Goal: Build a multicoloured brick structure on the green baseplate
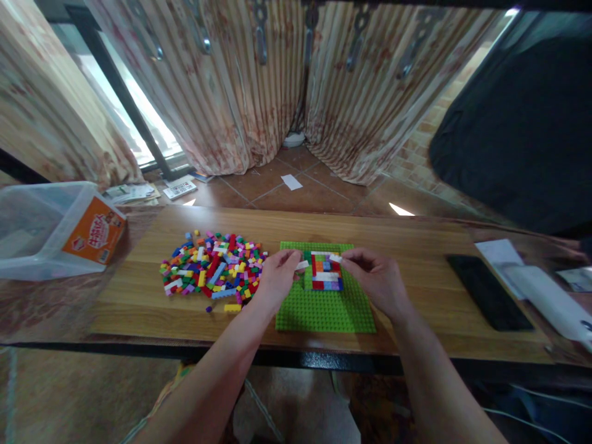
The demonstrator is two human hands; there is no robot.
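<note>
A green studded baseplate (324, 314) lies on the wooden table, carrying a small block of red, blue, orange and white toy bricks (326, 285). Over its left side, my left hand (280, 271) pinches a white toy brick (302, 265) between thumb and finger. On the other side, my right hand (372, 277) grips another white toy brick (336, 258) by its end, above the upper right of the built bricks. Whether that brick touches them I cannot tell. Part of the built bricks' left edge is close to my left fingertips.
A heap of loose coloured bricks (215, 268) spreads left of the baseplate. A clear plastic bin (41, 265) with an orange label stands at the far left. A dark flat device (489, 293) and a white object (550, 296) lie on the right. Curtains hang behind.
</note>
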